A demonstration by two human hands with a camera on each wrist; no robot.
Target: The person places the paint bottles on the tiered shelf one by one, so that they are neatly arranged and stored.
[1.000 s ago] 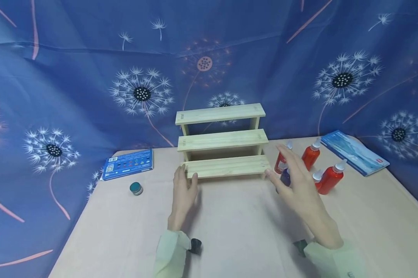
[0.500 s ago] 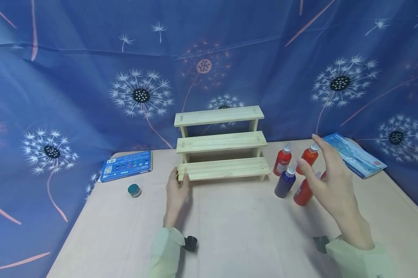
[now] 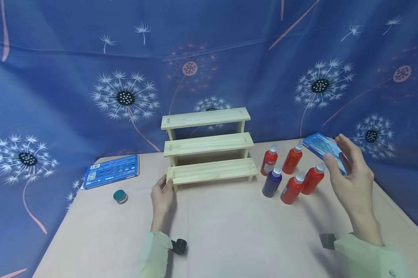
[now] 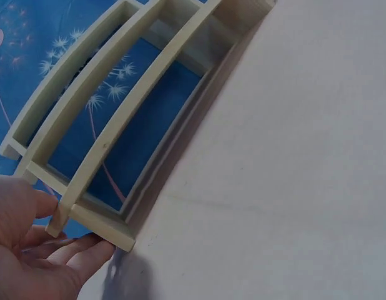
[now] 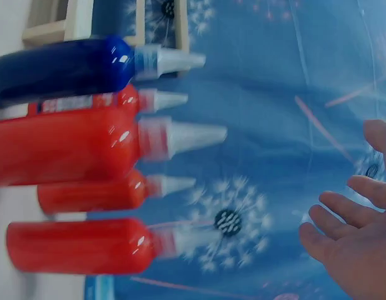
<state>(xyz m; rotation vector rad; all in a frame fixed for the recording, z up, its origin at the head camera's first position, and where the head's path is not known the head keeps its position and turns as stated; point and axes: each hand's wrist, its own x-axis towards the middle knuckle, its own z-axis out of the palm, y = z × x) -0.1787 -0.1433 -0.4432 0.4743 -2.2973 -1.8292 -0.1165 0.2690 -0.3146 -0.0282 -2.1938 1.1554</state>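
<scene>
A pale wooden three-step display stand stands at the back middle of the table. My left hand holds the left end of its lowest step, thumb at the front and fingers by the side. In the left wrist view, the plank's end lies between thumb and fingers of that left hand. My right hand hovers right of several upright squeeze bottles, holding nothing, its fingers relaxed and apart. One bottle is dark blue; the others are red, such as the front red bottle. All have pale pointed nozzles.
A blue printed box lies at the back left, with a small teal-lidded jar in front of it. A blue pad lies at the back right, partly behind my right hand. A dandelion-print cloth hangs behind the table.
My right hand has moved right, away from the stand and past the bottles, uncovering them. My left hand stays at the stand's left end. The head view has turned slightly right.
</scene>
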